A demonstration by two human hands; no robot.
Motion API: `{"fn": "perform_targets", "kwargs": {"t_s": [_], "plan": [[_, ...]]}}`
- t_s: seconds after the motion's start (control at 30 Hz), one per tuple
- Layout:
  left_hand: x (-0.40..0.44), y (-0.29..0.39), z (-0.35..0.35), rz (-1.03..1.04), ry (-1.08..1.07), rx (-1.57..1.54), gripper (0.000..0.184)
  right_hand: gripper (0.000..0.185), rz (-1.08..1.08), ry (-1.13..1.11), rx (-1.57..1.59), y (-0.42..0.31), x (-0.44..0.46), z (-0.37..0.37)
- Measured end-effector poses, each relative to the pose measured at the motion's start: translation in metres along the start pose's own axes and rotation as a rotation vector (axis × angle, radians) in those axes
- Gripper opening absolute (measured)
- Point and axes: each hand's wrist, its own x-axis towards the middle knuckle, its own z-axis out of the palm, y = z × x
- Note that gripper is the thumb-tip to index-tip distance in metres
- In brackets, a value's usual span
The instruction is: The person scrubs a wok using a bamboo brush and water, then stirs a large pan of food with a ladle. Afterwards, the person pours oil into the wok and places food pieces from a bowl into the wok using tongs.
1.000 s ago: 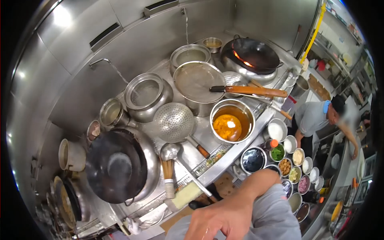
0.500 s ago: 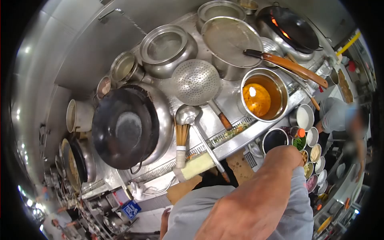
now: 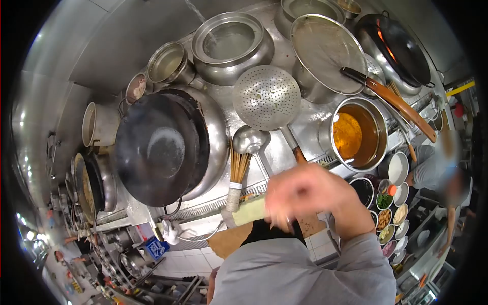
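Clearly, the right hand (image 3: 305, 195) is set over the near edge of the steel desk (image 3: 314, 128), with the ladle (image 3: 251, 139) placed ahead of it and to the left. The ladle's bowl is left in plain sight on the desk, while its long handle is slanted back toward the person and to the right, so that its middle stretch is covered by the hand. By motion blur the fingers are smeared, and whether the grip is closed around that handle or merely held above it cannot be told.

Straight ahead and slightly left, the skimmer (image 3: 267, 97) is laid flat, just beyond the ladle's bowl; its handle is angled along nearly the same line, and its wooden end is met in the view by the hand's upper edge, though contact cannot be confirmed.

The bamboo brush (image 3: 236, 185) is found left of the ladle's handle, between it and the black wok (image 3: 152, 157). To the hand's right, farther ahead, the pot of amber liquid (image 3: 326, 136) is stood. The left hand cannot be made out, so both handles are approached more closely by the right.
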Motion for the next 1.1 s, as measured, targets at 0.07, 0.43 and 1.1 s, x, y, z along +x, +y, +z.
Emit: {"fn": "perform_targets", "kwargs": {"t_s": [0.07, 0.43, 1.1], "plan": [[0.0, 0.002, -0.001, 0.012, 0.002, -0.006, 0.037, 0.023, 0.376, 0.334, -0.073, 0.07, 0.01, -0.042], [0.016, -0.027, -0.037, 0.122, -0.108, -0.122, 0.036, 0.054, 0.37, 0.755, -0.197, 0.234, -0.028, -0.02], [-0.082, 0.261, -0.153, 0.567, -0.914, 0.247, 0.035, 0.041, 0.567, 0.449, -1.899, 0.167, 0.043, -0.076]]}}
